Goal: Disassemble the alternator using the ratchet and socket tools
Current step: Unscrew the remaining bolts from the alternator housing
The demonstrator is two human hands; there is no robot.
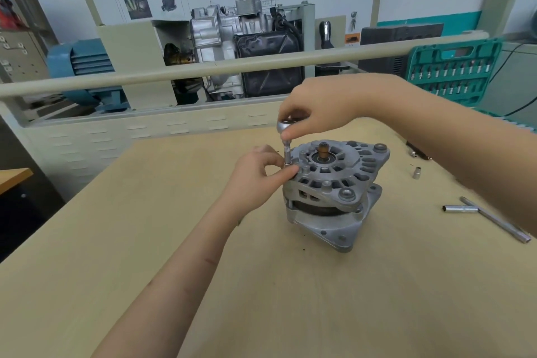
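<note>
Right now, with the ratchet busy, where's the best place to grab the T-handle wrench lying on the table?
Take the T-handle wrench by its long bar, coming from above: it lies flat on the table, apart from the alternator, and the short cross tube leaves the bar's middle free.

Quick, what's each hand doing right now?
Left hand: pinching the slim silver socket at the grey metal alternator.
Right hand: gripping the round chrome ratchet head.

Left hand [258,171], forearm extended from lower left, fingers curled with thumb and forefinger pinching. Right hand [316,113], forearm entering from the right, held higher with wrist bent downward and fingertips gathered in a grip.
</note>
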